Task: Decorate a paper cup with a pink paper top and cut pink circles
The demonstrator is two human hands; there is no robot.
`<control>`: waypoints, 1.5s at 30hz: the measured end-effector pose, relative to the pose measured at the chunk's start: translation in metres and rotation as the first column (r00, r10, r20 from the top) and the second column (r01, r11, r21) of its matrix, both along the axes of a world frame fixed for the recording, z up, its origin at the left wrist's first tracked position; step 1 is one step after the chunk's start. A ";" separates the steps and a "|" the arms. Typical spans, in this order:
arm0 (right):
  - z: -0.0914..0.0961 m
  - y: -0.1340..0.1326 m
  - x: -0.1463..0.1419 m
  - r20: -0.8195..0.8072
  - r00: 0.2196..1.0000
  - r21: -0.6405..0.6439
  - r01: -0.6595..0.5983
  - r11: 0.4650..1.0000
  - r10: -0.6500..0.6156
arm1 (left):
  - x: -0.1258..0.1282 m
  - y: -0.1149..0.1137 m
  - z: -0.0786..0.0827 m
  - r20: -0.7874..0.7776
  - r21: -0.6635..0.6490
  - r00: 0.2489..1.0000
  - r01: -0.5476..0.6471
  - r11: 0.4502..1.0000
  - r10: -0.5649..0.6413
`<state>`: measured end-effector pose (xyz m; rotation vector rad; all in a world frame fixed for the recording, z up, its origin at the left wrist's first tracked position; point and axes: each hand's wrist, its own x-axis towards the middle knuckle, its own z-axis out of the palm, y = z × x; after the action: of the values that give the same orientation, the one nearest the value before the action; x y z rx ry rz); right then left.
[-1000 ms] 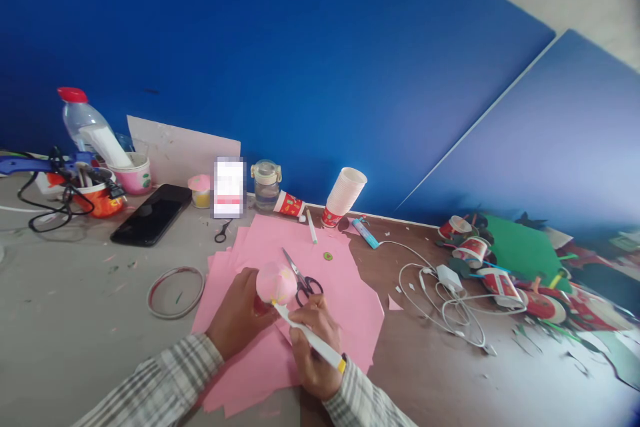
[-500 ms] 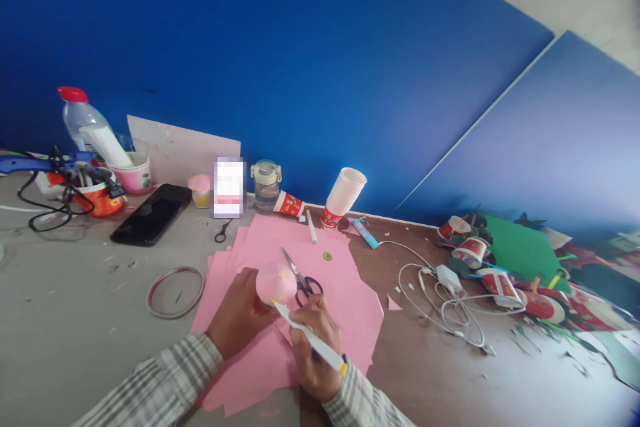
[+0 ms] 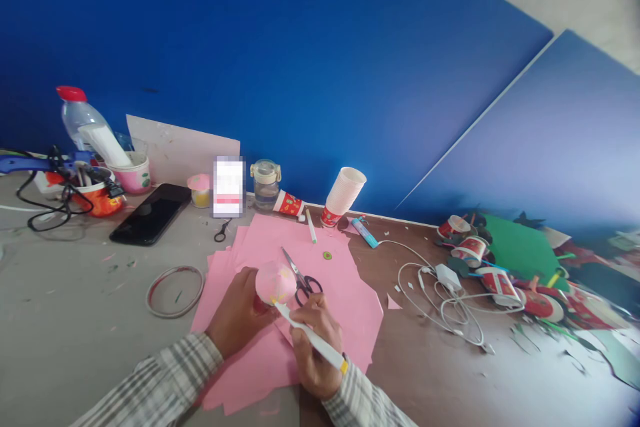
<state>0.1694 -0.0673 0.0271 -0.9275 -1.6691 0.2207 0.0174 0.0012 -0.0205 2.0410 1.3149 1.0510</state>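
My left hand [image 3: 244, 315] is closed around a red paper cup topped by a pink paper cone [image 3: 275, 282] with faint yellow marks. Most of the cup is hidden by my fingers and the cone. In my right hand [image 3: 316, 345] is a white marker [image 3: 323, 350] with a yellow end; its yellow tip touches the lower edge of the cone. Beneath both hands lie several pink paper sheets [image 3: 350, 307]. Scissors with black handles [image 3: 306, 285] rest on the paper just behind my right hand. A white marker with a green end [image 3: 311, 227] lies farther back.
Behind the paper stand a leaning stack of paper cups [image 3: 345, 188], a tipped red cup [image 3: 289, 203] and a glass jar [image 3: 265, 183]. On the left are a black phone [image 3: 151, 215] and a tape ring [image 3: 175, 291]. White cables [image 3: 463, 310] and decorated cups [image 3: 500, 285] lie right.
The pink cone has turned or tilted very slightly in my left hand. The marker tip stays at its lower edge, and both hands keep nearly the same place.
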 end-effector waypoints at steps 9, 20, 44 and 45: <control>0.000 0.001 -0.002 0.025 0.999 -0.022 0.023 0.999 -0.022 | 0.001 0.000 0.000 -0.018 -0.012 1.000 -0.024 1.000 0.023; -0.012 0.003 0.009 -0.074 0.994 -0.116 0.065 0.991 -0.074 | 0.000 0.000 0.000 -0.026 -0.018 0.999 -0.033 0.999 0.032; -0.015 0.006 0.006 -0.033 0.995 -0.147 0.085 0.986 -0.091 | 0.000 0.000 0.000 -0.036 -0.003 0.999 -0.032 0.999 0.032; -0.014 0.006 0.006 -0.024 0.996 -0.139 0.083 0.987 -0.087 | 0.000 0.000 -0.001 -0.038 -0.004 0.999 -0.031 1.000 0.031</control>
<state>0.1755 -0.0617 0.0134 -1.0912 -1.5978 0.2936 0.0176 0.0008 -0.0211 2.0526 1.3704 1.0265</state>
